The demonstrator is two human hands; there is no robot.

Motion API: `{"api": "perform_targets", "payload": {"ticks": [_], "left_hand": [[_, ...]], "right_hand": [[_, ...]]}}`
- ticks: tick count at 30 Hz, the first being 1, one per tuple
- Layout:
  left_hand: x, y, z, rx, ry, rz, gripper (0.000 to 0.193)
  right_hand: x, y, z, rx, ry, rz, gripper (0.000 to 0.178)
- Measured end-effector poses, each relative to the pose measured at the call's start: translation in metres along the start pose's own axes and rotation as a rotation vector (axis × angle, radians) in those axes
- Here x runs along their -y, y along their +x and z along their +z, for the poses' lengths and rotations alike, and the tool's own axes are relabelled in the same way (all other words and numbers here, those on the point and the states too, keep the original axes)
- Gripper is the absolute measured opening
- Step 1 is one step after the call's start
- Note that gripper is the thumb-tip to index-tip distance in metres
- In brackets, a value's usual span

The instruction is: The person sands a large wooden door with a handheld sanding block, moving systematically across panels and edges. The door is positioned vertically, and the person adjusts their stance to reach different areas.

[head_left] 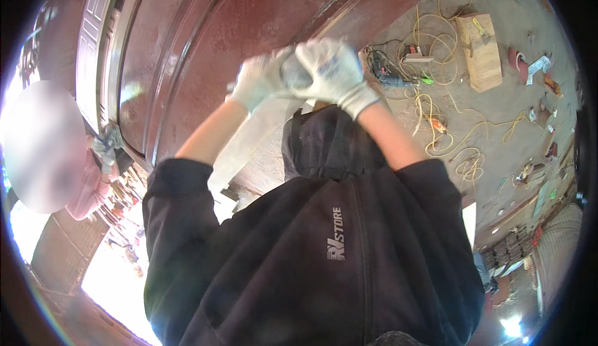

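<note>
My left hand (256, 81) and my right hand (331, 72), both in whitish work gloves, meet over the near edge of a large dark red-brown panel (243, 19) with raised moulding. The gloves are slightly blurred. Fingers of both hands are curled in, and a small greyish patch (295, 72) shows between them. Whether it is a held thing or part of a glove I cannot make out. Below the hands hangs the front of my black jacket (293, 246).
On the floor at right lie a tangled yellow cord (430, 106), a dark corded power tool (392, 80), a wooden block (478, 53) and a reddish abrasive roll (518, 62). At far left another person's gloved hand (107, 143) is by the panel's edge, near a white panelled door (94, 31).
</note>
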State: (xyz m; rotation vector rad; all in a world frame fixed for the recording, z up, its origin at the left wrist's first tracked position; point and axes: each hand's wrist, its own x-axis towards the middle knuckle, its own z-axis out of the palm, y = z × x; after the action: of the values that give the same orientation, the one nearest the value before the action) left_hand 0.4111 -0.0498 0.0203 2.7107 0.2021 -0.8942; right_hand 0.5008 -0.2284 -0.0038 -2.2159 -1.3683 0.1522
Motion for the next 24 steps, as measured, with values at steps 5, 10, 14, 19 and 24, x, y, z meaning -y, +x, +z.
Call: {"api": "perform_targets", "payload": {"ticks": [5, 10, 14, 19, 24], "left_hand": [[-0.019, 0.02, -0.016, 0.131, 0.067, 0.093, 0.064], [-0.071, 0.107, -0.035, -0.191, 0.003, 0.308, 0.046], [-0.103, 0.197, -0.069, -0.28, 0.145, 0.397, 0.047], [-0.113, 0.211, -0.104, -0.265, 0.128, 0.209, 0.029], [-0.048, 0.136, -0.054, -0.158, 0.07, 0.171, 0.05]], "right_hand": [[-0.002, -0.019, -0.004, -0.122, 0.086, 0.113, 0.059], [-0.095, -0.016, -0.059, -0.149, 0.025, 0.183, 0.062], [-0.182, 0.001, -0.089, -0.18, -0.198, 0.209, 0.079], [-0.193, 0.032, -0.104, -0.231, -0.163, 0.14, 0.063], [-0.119, 0.029, -0.046, -0.125, -0.099, 0.105, 0.067]]}}
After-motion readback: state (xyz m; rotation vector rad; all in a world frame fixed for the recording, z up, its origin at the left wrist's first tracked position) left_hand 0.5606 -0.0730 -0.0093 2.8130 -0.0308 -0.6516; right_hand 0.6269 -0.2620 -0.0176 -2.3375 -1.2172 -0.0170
